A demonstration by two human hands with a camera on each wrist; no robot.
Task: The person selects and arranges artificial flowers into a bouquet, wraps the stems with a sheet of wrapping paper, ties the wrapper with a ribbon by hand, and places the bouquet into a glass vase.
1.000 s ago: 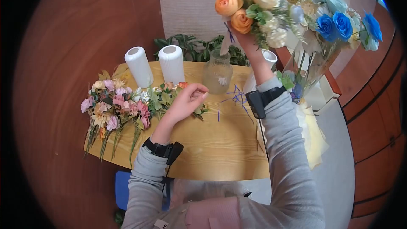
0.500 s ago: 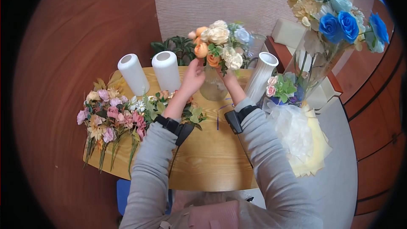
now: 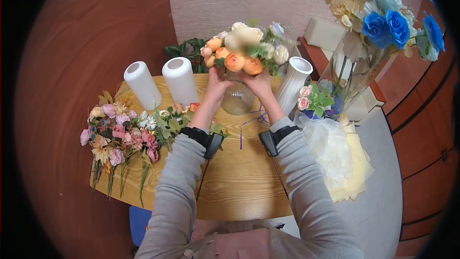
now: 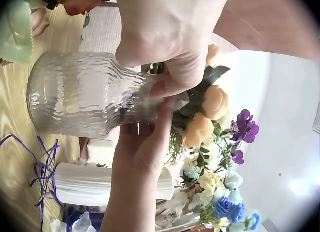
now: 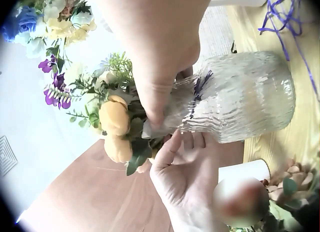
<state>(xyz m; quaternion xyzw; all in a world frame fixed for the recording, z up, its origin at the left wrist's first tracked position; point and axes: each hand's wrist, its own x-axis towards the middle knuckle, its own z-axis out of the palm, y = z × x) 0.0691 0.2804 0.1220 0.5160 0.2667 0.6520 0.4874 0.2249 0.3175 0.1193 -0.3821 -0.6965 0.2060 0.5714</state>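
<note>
A bouquet (image 3: pixel 234 62) of orange, cream and pale blue artificial flowers stands in the mouth of a clear ribbed glass vase (image 3: pixel 238 100). Through the glass of the neck shows a purple ribbon (image 5: pixel 201 87) around the stems. My left hand (image 3: pixel 216 88) holds the neck of the vase from the left, its thumb near the rim. From the other side, my right hand (image 3: pixel 261 88) grips the base of the bouquet right at the rim, thumb on the translucent wrapping (image 5: pixel 175 109). Most fingers of both hands are hidden behind the neck and flowers.
Two white vases (image 3: pixel 179 79) stand at the left, another white vase (image 3: pixel 294 84) at the right. Loose flowers (image 3: pixel 122 134) cover the table's left side. Purple ribbon (image 3: pixel 258 115) lies near the glass vase. At the right are wrapping paper (image 3: pixel 352 163) and a tall arrangement with blue roses (image 3: pixel 376 29).
My right hand has brought the bouquet down and left from the upper right into the glass vase. The left hand has moved forward from above the loose flowers to the vase neck.
</note>
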